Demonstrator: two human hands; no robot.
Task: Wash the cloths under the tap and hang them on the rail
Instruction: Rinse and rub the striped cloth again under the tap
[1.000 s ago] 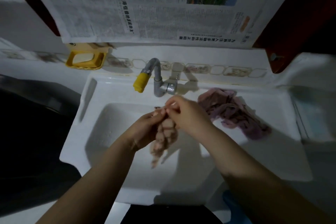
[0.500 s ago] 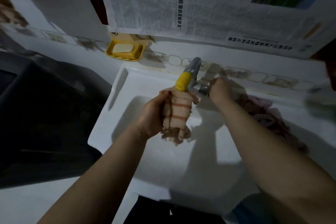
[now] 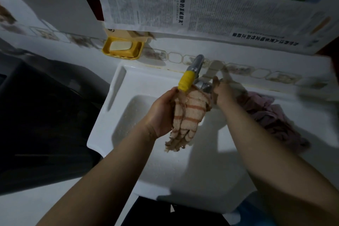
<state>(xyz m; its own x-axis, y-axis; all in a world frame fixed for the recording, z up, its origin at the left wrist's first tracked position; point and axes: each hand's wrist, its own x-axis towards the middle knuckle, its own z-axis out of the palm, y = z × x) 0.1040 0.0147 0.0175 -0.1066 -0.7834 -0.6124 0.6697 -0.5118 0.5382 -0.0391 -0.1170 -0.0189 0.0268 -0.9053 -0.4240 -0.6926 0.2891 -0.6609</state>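
Over on the far left sits a big dark machine [image 3: 36, 115], next to my white sink [image 3: 102, 134]. Up on the wall behind it is a yellow soap dish [image 3: 122, 48] with a pale bar of soap [image 3: 121, 45] inside. A newspaper [image 3: 201, 2] hangs above, stuck to the wall.

My left hand [image 3: 161, 113] is curled around the striped cloth [image 3: 187, 117], squeezing it in a bunch. The cloth is cream with orange stripes (it looks wet and floppy). Its top is right under the yellow tip of the tap [image 3: 190, 77], touching it, and its frayed end hangs down over the sink bowl.

My right hand [image 3: 221, 91] is just to the right, up at the metal handle [image 3: 203, 85] of the tap. My fingers look wrapped on it, but that part is blurry, so I cannot tell how tight they hold.

Farther right, a pink cloth [image 3: 271, 119] lies in a crumpled heap on the flat sink edge, well apart from the striped one.
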